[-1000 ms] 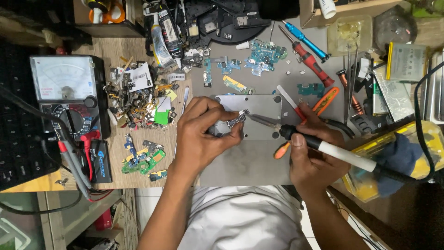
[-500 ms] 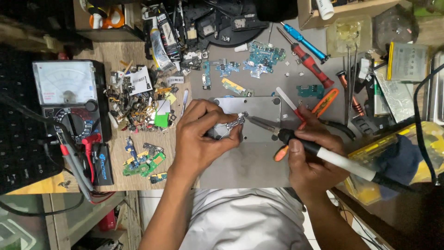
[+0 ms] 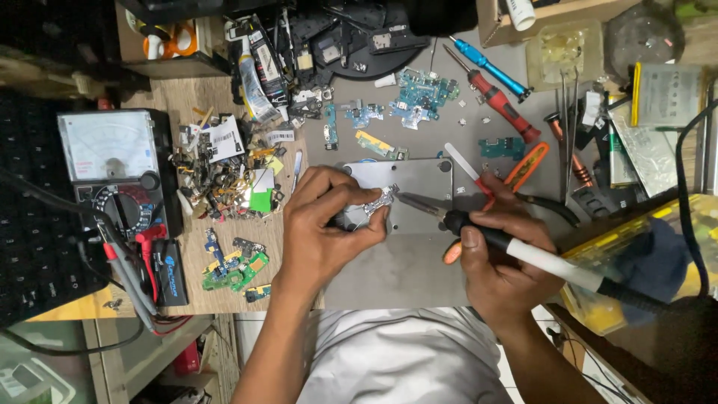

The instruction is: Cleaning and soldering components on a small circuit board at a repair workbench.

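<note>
Grey work mat (image 3: 389,273) covers centre of cluttered bench, metal plate (image 3: 426,187) lying on it. Analog multimeter (image 3: 112,168) at far left, red and black probes (image 3: 123,258) trailing below it. Heap of small scrap parts (image 3: 224,176) between meter and plate. Yellow case (image 3: 643,247) at right edge.

Right hand (image 3: 501,269) closed around soldering iron (image 3: 523,251), dark grip and white handle, held like a pen; tip points left, touching or just short of small silvery part (image 3: 378,203) — cannot tell which. Left hand (image 3: 325,232) pinches that part between thumb and fingers, holding it down on the plate's left half.

Red screwdriver (image 3: 497,101) and blue screwdriver (image 3: 486,66) above plate, angled. Orange-handled pliers (image 3: 523,168) just beside right hand. Green circuit boards (image 3: 235,269) near left wrist; blue-green ones (image 3: 415,93) near top.
</note>
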